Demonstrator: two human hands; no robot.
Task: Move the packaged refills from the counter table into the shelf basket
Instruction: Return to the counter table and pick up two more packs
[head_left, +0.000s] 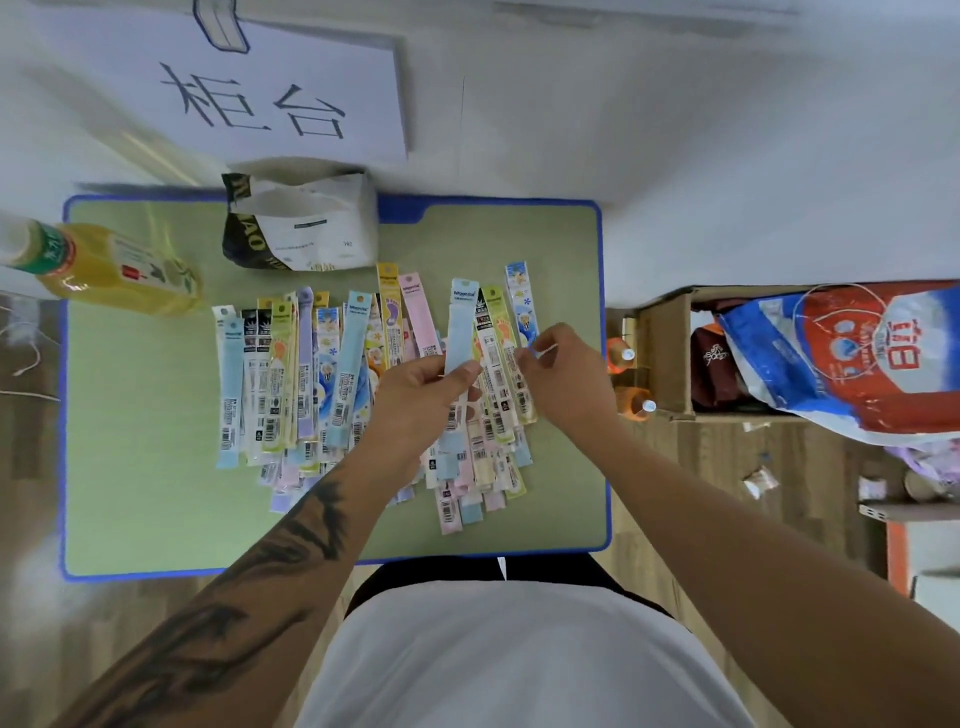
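Left hand (423, 392) grips a pale blue refill (461, 332) while right hand (563, 376) pinches another refill (521, 304) above the surface (156, 467).

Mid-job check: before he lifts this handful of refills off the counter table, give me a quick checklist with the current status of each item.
1. Left hand grips a bundle of refill packs, the light blue pack on top: ok.
2. Right hand pinches the edge of the striped pack at the bundle's right: ok.
3. Bundle squared up: not ok, the packs fan out unevenly.
4. Counter table emptied of refills: not ok, a loose row of packs remains at left.
5. Shelf basket located: cannot tell, none is in view.
6. Yellow drink bottle clear of the hands: ok, it lies far left.
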